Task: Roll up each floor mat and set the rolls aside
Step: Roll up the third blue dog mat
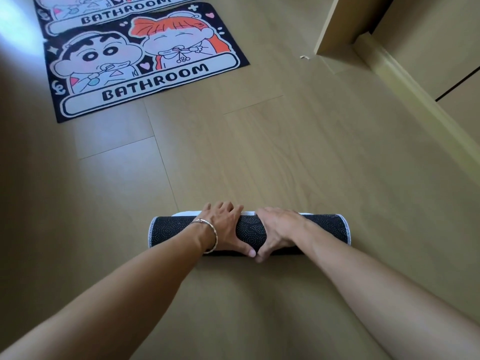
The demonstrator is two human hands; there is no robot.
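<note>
A rolled floor mat [324, 229] lies crosswise on the wooden floor, its dark dotted backing outward and a white strip showing along its far edge. My left hand [224, 227], with a bracelet on the wrist, grips the roll left of its middle, fingers over the top and thumb at the near side. My right hand [278, 232] grips it just beside the left, thumbs nearly touching. Farther back on the left a flat mat [145, 61] with cartoon figures and the word BATHROOM lies on the floor. Behind it a second flat mat [117, 6] of the same print is partly cut off.
A wooden door frame and baseboard [405, 81] run along the right side. A small white scrap [304, 57] lies on the floor near the frame's corner. Bare floor [259, 152] stretches between the roll and the flat mats.
</note>
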